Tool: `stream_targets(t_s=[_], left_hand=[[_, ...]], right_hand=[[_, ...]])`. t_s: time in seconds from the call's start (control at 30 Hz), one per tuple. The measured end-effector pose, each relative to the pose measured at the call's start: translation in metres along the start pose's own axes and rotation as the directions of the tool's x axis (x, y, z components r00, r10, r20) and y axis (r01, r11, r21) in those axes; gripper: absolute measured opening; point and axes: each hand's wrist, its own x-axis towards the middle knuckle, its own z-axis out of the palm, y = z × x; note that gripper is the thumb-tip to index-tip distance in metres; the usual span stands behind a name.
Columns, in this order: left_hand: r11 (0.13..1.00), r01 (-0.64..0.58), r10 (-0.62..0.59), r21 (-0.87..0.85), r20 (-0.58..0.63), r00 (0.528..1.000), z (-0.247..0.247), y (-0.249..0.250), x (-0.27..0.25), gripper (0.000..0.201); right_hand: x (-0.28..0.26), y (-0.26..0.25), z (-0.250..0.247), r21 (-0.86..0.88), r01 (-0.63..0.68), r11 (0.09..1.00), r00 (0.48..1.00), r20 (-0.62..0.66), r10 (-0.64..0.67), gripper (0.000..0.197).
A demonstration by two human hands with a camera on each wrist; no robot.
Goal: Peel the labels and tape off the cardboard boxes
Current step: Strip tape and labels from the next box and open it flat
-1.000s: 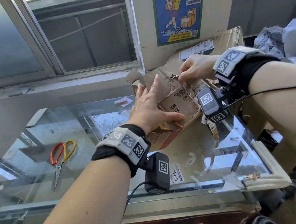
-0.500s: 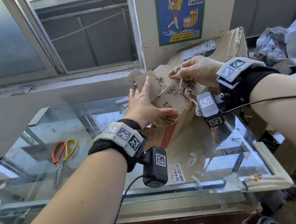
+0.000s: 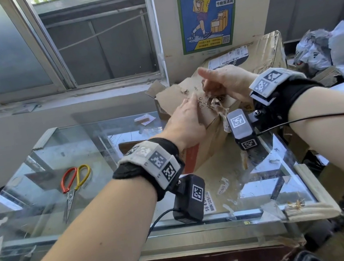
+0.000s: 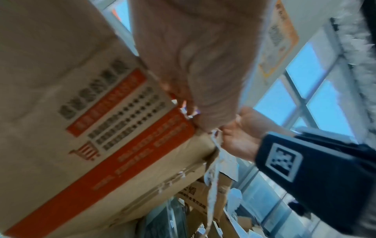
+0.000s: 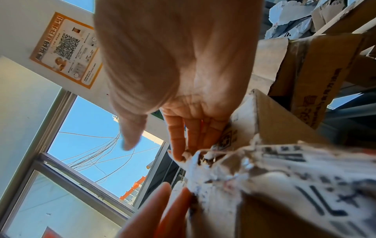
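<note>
A small brown cardboard box [image 3: 209, 147] with red print stands tilted on the glass table [image 3: 43, 207]. My left hand [image 3: 184, 117] lies flat on its top, fingers straight, and presses it down. My right hand [image 3: 221, 79] hovers over the top's far side. Its fingertips [image 5: 179, 154] touch the ragged edge of a torn white label [image 5: 264, 169], and the thumb stands apart, so nothing is pinched. A loose strip of tape [image 4: 213, 177] hangs from the box's right corner. The left wrist view shows the box's red-printed side [image 4: 101, 128].
Red and yellow scissors [image 3: 74, 186] lie on the glass at the left. A bigger box [image 3: 262, 52] with a shipping label stands behind. Peeled label scraps [image 3: 222, 186] litter the glass near the front edge. Crumpled plastic bags [image 3: 322, 45] pile up at the right.
My right hand has let go of the strip it pinched and its thumb has lifted away. The left hand has slid up onto the box's top, and the box stands higher.
</note>
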Motion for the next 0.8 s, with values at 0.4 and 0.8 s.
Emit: stream_targets(t_s=[0.4, 0.8], left_hand=[[0.957, 0.023, -0.05, 0.289, 0.084, 0.995, 0.016, -0.018, 0.015, 0.075], [0.949, 0.059, -0.096, 0.31, 0.106, 0.99, 0.014, -0.021, 0.02, 0.074]], right_hand=[[-0.002, 0.01, -0.007, 0.046, -0.002, 0.999, 0.997, -0.081, 0.006, 0.02], [-0.015, 0.001, -0.026, -0.022, -0.254, 0.967, 0.964, 0.079, 0.254, 0.008]])
